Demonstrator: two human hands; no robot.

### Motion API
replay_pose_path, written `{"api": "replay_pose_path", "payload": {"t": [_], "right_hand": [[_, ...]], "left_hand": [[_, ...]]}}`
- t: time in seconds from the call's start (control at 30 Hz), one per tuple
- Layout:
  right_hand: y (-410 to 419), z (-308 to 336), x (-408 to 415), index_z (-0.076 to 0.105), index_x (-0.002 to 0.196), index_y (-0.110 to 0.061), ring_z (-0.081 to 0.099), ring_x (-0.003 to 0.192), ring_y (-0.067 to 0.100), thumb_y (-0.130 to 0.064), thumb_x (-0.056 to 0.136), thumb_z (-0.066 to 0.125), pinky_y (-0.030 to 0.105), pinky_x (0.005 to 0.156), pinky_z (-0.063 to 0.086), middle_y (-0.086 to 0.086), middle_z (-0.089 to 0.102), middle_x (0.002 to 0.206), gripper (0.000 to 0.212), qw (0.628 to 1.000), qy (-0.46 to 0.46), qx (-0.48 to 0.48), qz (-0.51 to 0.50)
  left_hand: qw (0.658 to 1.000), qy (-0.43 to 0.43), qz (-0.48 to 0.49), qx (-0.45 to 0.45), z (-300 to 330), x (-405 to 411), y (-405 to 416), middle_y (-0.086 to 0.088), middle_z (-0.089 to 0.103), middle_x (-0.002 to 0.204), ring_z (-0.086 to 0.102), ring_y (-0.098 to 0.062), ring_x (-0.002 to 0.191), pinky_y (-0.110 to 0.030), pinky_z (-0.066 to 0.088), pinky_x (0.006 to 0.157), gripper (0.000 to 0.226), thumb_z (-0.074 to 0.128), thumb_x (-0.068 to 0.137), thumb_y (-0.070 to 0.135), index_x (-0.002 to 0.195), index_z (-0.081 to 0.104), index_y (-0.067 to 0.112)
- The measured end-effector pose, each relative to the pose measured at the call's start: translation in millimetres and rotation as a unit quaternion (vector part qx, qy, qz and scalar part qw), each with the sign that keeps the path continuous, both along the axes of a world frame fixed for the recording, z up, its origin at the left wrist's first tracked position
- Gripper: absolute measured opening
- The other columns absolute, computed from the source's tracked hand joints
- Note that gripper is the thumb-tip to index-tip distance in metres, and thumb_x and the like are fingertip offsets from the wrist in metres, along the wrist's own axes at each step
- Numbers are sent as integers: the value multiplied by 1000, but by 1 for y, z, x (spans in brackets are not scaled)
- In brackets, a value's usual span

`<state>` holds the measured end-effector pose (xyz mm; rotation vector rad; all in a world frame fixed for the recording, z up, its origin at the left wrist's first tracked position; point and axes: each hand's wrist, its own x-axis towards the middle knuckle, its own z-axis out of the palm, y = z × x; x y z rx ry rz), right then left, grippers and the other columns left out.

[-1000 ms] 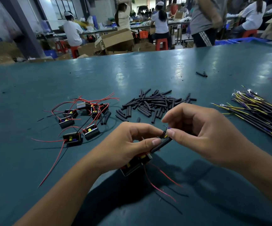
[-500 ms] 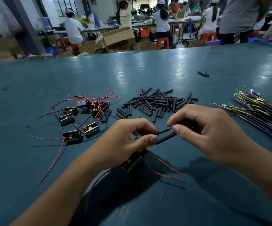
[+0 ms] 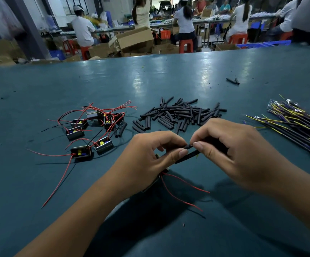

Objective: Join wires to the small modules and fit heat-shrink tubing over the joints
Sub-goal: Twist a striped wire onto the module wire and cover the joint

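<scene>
Assembly under way: left hand (image 3: 146, 160) and right hand (image 3: 230, 153) pinch a heat-shrink tube (image 3: 187, 156) near the tube pile (image 3: 180, 115); the module (image 3: 157, 180) sits under the left palm, and loose modules (image 3: 81, 153) left of the pile await tubing.

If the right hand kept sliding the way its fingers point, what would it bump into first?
Probably the left hand: the right hand points leftward along the black tube both pinch, fingertips nearly touching already. Depth looks matched.

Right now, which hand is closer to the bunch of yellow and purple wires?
Right. The right hand sits just beside the wire bundle, which lies on its outer side; the left hand is farther off.
</scene>
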<state>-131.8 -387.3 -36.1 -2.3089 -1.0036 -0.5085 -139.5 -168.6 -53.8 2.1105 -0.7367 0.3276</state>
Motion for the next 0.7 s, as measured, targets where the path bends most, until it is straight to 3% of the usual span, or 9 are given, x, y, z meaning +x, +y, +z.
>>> {"api": "replay_pose_path", "payload": {"t": [0.1,0.27,0.53,0.7], "right_hand": [[0,0,1,67,93,-18,57,75,9,-25,93,59,16,68,41,-10,61,82,10,1000,4,12,-5],[1,-1,0,67,88,-23,58,72,7,-24,91,69,10,63,40,-14,64,76,4,997,39,63,-18],[-2,1,0,65,93,-27,58,68,5,-23,92,60,7,62,38,-16,62,79,6,992,63,108,18],[-3,-3,3,55,105,-35,63,78,19,-28,92,61,28,67,51,-5,63,89,15,984,115,128,51]], "left_hand": [[1000,-4,10,-20,-1,-2,-3,14,69,83,65,-7,80,-28,53,75,17,68,90,31,99,72,18],[999,-34,17,-23,-2,-3,-5,14,68,84,63,-5,82,-30,51,75,14,70,91,26,98,71,15],[998,-43,27,-38,1,-4,-8,13,71,84,64,-4,81,-30,51,75,14,68,91,24,100,74,16],[997,-58,11,-39,3,-4,-9,11,70,87,64,-11,81,-30,51,74,14,74,89,22,100,75,13]]}}
